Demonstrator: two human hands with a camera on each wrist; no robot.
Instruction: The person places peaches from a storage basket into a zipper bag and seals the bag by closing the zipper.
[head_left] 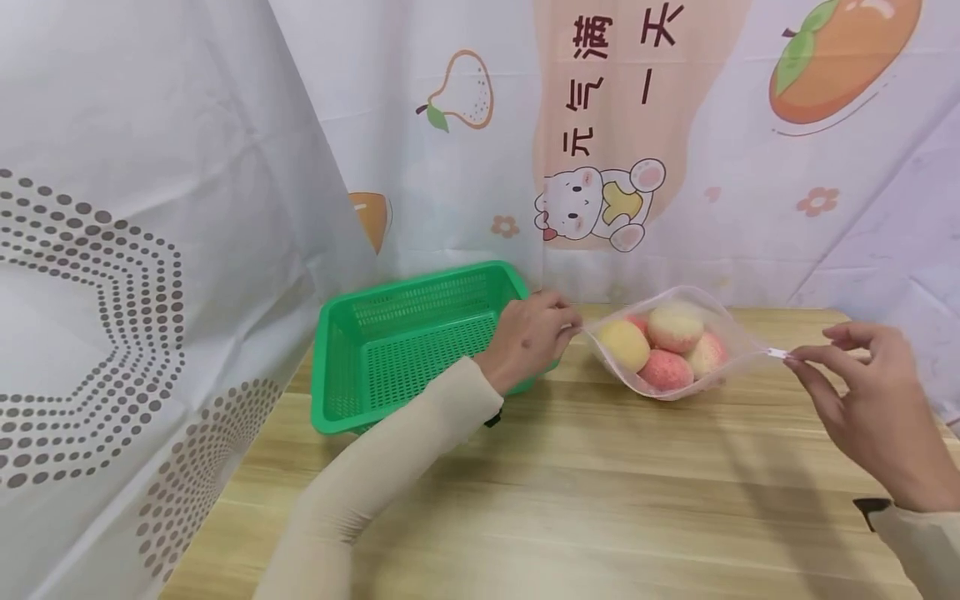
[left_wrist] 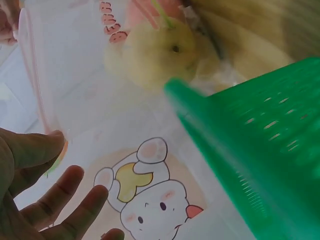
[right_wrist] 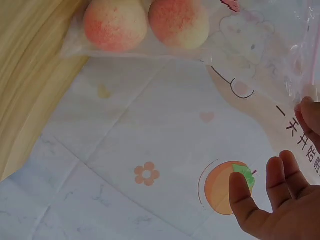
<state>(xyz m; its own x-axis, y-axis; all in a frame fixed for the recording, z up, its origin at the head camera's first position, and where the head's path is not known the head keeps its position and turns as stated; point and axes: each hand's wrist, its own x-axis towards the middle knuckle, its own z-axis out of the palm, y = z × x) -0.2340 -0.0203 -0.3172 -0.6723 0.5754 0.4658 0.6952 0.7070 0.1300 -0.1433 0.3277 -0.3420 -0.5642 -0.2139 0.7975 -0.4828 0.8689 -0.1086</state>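
A clear plastic zip bag (head_left: 738,342) stands with its mouth spread wide, and several round yellow and pink-red fruits (head_left: 667,369), like peaches, lie inside. My left hand (head_left: 528,332) pinches the bag's left corner between thumb and index finger, the other fingers loosely spread in the left wrist view. At the opposite corner, my right hand (head_left: 873,400) pinches the white slider (head_left: 777,353) between thumb and fingertip. Two blushed peaches (right_wrist: 116,25) show through the film in the right wrist view. Faint red lettering (left_wrist: 114,27) is printed on the bag.
A green perforated plastic basket (head_left: 321,367) stands on the wooden table (head_left: 600,500), left of the bag, with my left hand over its right edge. Printed cloth (head_left: 480,183) hangs behind the table, and a dotted cloth (head_left: 150,275) hangs along the left side.
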